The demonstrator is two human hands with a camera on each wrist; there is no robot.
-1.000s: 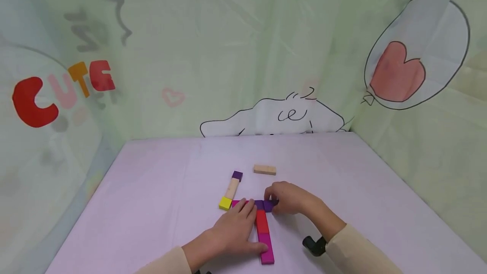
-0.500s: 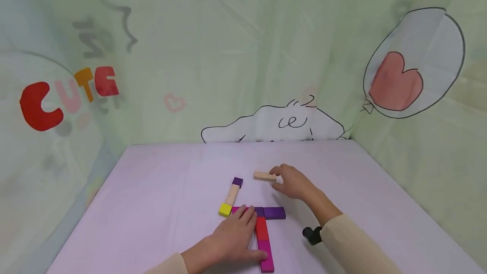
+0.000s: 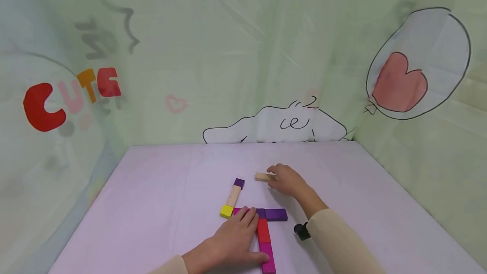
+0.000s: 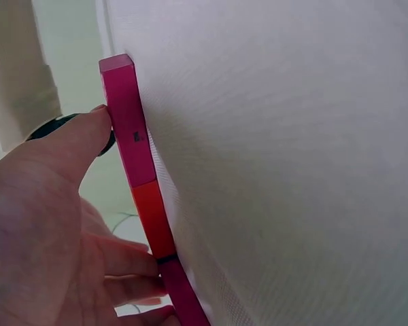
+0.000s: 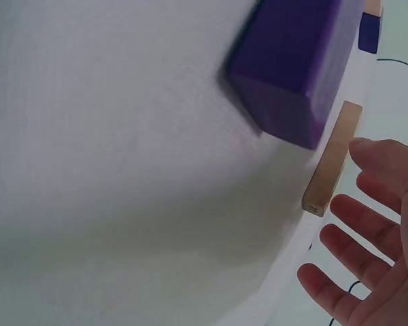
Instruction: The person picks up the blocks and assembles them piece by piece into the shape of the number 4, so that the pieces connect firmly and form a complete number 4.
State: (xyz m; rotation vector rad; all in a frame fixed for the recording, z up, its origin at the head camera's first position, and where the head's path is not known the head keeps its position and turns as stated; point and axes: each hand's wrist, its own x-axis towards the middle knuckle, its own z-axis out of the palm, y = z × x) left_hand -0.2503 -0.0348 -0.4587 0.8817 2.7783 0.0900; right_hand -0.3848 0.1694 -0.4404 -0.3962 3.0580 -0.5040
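Note:
My left hand (image 3: 236, 236) lies over a T-shaped layout of blocks. Its fingertips rest on the magenta crossbar block (image 3: 237, 211), and its thumb touches the side of the magenta stem block (image 4: 128, 122). Between these sits a red block (image 3: 263, 231). A small dark purple block (image 3: 260, 213) and a longer purple block (image 3: 276, 215) continue the crossbar to the right. Farther back, my right hand (image 3: 289, 181) reaches over the right end of a plain wooden block (image 3: 262, 177). In the right wrist view its fingers are spread, with the thumb tip right at the block's edge.
Left of the crossbar, a slanted row joins a yellow block (image 3: 226, 211), a pale wooden block (image 3: 233, 196) and a dark purple cube (image 3: 239, 183). All lie on a pale pink-white table (image 3: 152, 206) backed by a printed curtain (image 3: 213, 54).
My right hand has left the purple block at the crossbar's right end and moved back to the plain wooden block. My left hand has stayed on the layout.

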